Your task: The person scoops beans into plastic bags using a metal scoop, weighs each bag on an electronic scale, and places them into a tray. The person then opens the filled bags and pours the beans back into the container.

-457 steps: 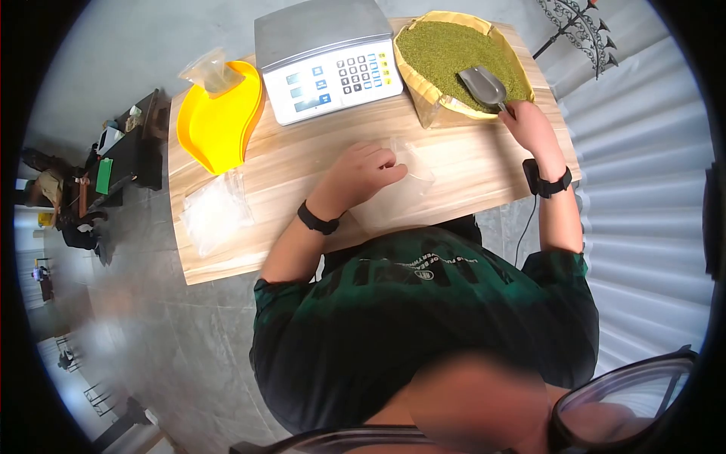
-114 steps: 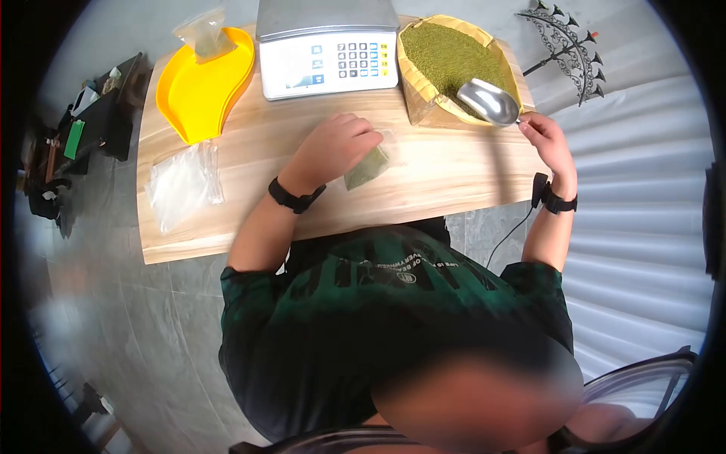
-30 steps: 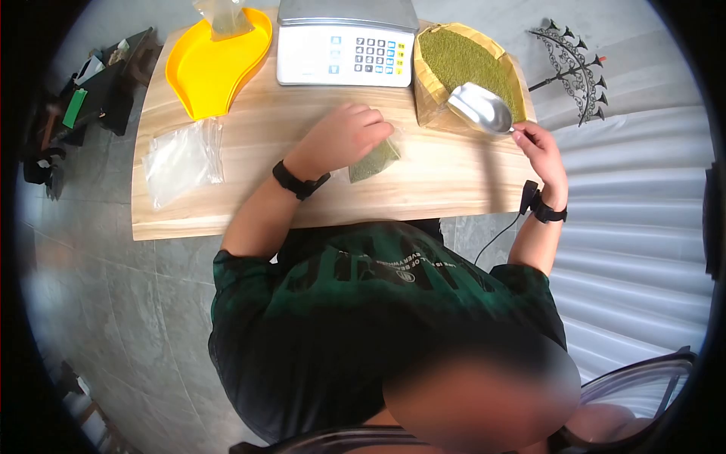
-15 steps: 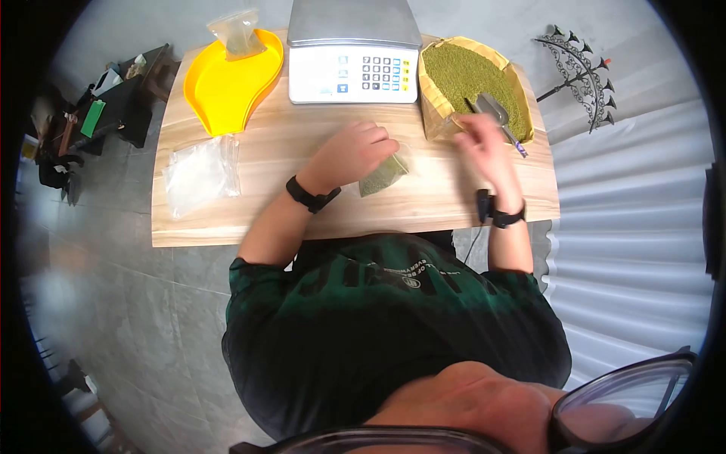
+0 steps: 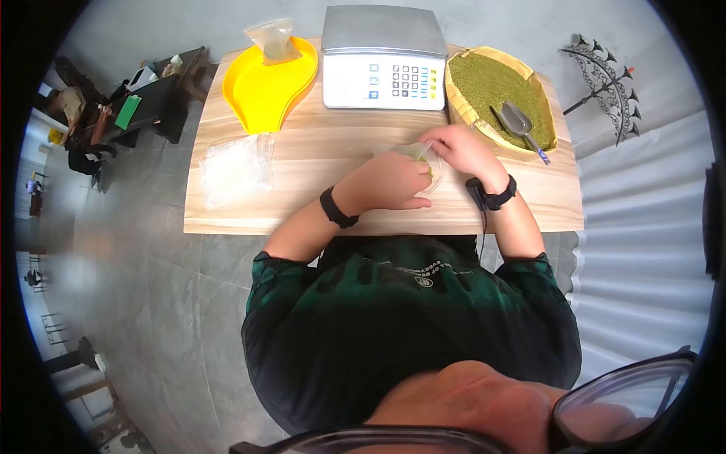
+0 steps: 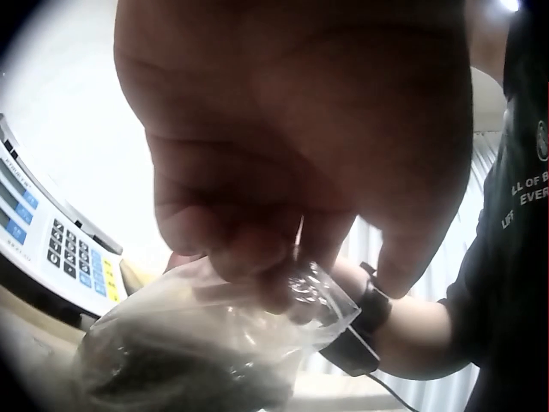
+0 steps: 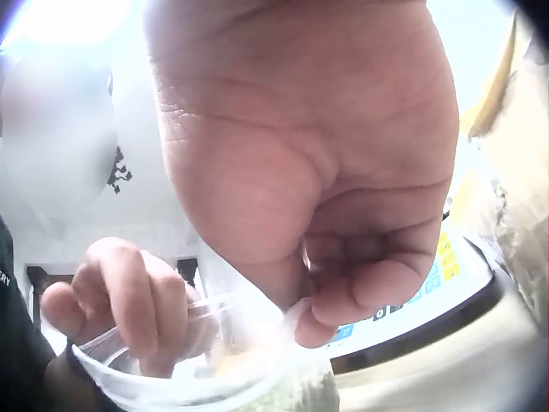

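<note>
Both hands are at a clear plastic bag (image 6: 180, 352) holding green material, over the front middle of the table. The left hand (image 5: 384, 181) has its fingers curled at the bag's mouth; in the left wrist view the hand (image 6: 292, 129) is above the bag. The right hand (image 5: 465, 155) pinches the bag's edge between thumb and fingers, as the right wrist view shows with the hand (image 7: 317, 154) near and the bag's rim (image 7: 171, 390) spread. A metal scoop (image 5: 516, 121) lies on the green material (image 5: 491, 87) in the large paper sack (image 5: 463, 113), touched by neither hand.
A scale (image 5: 384, 68) stands at the back middle. Left of it is a yellow tray (image 5: 261, 91) with a filled clear bag (image 5: 274, 44) at its back edge. Flat empty bags (image 5: 238, 170) lie at the table's left. A black cable (image 5: 484, 219) hangs from the right wrist.
The right hand has released the scoop, which now lies in the sack, and has moved left to the bag. The left hand has turned over the bag, whose mouth is now spread.
</note>
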The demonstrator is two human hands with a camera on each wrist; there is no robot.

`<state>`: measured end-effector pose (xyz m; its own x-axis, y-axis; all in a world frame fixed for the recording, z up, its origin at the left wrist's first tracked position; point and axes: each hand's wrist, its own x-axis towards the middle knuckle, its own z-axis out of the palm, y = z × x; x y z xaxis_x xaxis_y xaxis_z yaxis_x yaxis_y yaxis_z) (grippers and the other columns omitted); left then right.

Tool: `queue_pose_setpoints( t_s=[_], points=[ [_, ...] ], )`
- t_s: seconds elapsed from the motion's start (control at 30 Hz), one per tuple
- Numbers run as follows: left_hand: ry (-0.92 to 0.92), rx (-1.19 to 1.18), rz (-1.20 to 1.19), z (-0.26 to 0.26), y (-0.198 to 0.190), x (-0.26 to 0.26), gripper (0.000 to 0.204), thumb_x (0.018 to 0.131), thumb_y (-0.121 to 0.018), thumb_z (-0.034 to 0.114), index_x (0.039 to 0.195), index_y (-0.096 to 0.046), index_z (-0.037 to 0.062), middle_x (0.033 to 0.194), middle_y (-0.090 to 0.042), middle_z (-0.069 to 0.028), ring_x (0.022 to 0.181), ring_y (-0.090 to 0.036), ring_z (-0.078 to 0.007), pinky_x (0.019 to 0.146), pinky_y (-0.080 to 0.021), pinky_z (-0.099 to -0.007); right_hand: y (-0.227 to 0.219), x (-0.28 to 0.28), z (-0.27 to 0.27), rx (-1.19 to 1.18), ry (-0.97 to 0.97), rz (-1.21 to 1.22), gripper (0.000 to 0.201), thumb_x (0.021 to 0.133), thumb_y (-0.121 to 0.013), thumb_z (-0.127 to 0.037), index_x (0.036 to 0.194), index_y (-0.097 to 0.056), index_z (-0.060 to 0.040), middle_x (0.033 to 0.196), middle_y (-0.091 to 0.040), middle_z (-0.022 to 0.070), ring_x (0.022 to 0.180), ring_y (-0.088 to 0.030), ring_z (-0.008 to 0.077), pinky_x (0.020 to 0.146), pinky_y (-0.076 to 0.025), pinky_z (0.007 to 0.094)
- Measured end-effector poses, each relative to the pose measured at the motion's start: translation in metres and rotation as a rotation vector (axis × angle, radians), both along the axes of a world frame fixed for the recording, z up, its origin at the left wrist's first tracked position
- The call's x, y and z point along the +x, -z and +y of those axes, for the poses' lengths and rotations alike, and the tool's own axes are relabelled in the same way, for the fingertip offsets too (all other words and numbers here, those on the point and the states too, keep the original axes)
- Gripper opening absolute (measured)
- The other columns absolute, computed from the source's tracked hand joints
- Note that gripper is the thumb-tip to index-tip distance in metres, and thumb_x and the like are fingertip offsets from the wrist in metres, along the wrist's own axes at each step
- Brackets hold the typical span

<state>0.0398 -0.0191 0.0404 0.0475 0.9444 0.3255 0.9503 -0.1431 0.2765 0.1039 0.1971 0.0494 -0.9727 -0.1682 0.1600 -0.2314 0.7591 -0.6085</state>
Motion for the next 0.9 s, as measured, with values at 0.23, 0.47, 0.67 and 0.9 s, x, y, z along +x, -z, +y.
queue_pose_setpoints(
  t_s=[0.23, 0.47, 0.67, 0.9],
  points=[
    [-0.111, -0.058, 0.131, -0.018, -0.034, -0.02, 0.02, 0.085, -0.068, 0.023, 0.077, -0.057, 0.0074, 0.084, -0.058, -0.0068, 0.077, -0.06, -0.0283, 0.066, -0.049, -0.0399, -0.039, -0.002, 0.016, -0.268, 0.053, -0.146, 0.019, 0.084, -0.058, 0.001, 0.098, -0.069, -0.0015, 0.064, -0.055, -0.0035, 0.06, -0.054, 0.0038, 0.054, -0.041, 0.021],
    [-0.318, 0.199, 0.017, -0.039, -0.085, -0.025, 0.008, 0.085, -0.068, 0.01, 0.087, -0.061, 0.0061, 0.089, -0.058, -0.0085, 0.081, -0.059, -0.0291, 0.07, -0.049, -0.0376, -0.074, 0.012, 0.008, -0.528, 0.151, -0.232, 0.013, 0.089, -0.057, -0.005, 0.092, -0.067, 0.0025, 0.063, -0.062, 0.0002, 0.058, -0.061, 0.0069, 0.055, -0.047, 0.0216],
    [-0.351, 0.26, 0.002, -0.04, -0.089, -0.052, 0.009, 0.088, -0.066, 0.011, 0.09, -0.062, 0.003, 0.088, -0.06, -0.0126, 0.082, -0.06, -0.032, 0.072, -0.05, -0.0378, -0.076, 0.005, 0.013, -0.665, -0.033, -0.226, 0.018, 0.09, -0.054, 0.001, 0.105, -0.063, 0.0033, 0.084, -0.068, 0.0049, 0.079, -0.069, 0.0122, 0.071, -0.054, 0.0237],
    [-0.346, 0.337, 0.045, -0.02, -0.13, -0.121, 0.011, 0.092, -0.063, 0.011, 0.094, -0.063, 0.0004, 0.089, -0.063, -0.0149, 0.081, -0.061, -0.0346, 0.072, -0.05, -0.038, -0.113, -0.061, 0.029, -0.567, 0.079, -0.046, 0.018, 0.096, -0.052, -0.011, 0.102, -0.063, 0.0023, 0.092, -0.071, 0.0077, 0.082, -0.068, 0.0108, 0.064, -0.053, 0.024]
  ],
)
